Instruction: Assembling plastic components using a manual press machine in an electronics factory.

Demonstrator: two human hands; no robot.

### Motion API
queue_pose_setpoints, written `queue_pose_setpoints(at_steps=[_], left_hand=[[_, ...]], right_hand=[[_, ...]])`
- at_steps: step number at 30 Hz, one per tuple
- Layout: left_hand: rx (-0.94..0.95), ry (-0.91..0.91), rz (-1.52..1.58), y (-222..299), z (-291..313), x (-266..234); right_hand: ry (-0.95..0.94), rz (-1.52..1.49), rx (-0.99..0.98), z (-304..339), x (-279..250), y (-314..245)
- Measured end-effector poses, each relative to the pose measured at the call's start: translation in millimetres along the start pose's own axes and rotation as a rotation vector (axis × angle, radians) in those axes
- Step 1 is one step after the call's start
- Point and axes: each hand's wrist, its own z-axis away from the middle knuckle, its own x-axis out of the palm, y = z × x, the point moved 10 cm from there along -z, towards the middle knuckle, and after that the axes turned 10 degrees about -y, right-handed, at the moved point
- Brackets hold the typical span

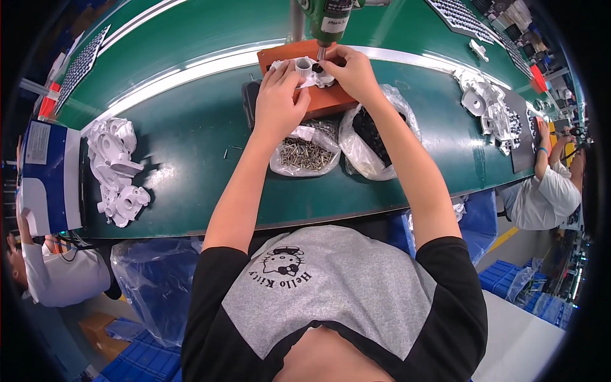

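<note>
A white moulded part [304,66] with a round tube lies on an orange-brown block [328,102]. My left hand [280,99] rests over its left side, fingers curled onto it and thumb toward its near edge. A small black piece [317,68] sits in the part, right of the tube. Close beside that piece, my right hand [351,73] has thumb and forefinger drawn together; what is between them is too small to make out. Directly above hangs a green power screwdriver [328,19], its bit reaching down close to my right fingertips.
Near the block lie a clear bag of screws [305,155] and a bag of black parts [372,143]. White parts are piled at left [114,159] and right [484,105]. A blue-white box [51,178] stands far left. Other people sit at both sides.
</note>
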Motion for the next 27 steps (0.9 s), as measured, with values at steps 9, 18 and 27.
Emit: queue_pose_setpoints(at_steps=[9, 18, 27], left_hand=[[0.004, 0.000, 0.000, 0, 0, 0], [0.013, 0.018, 0.002, 2, -1, -2], [0.012, 0.019, -0.008, 1, -1, -1]], right_hand=[[-0.021, -0.024, -0.008, 2, 0, 0], [-0.021, -0.021, -0.039, 5, -2, -4], [-0.025, 0.004, -0.046, 5, -1, -6]])
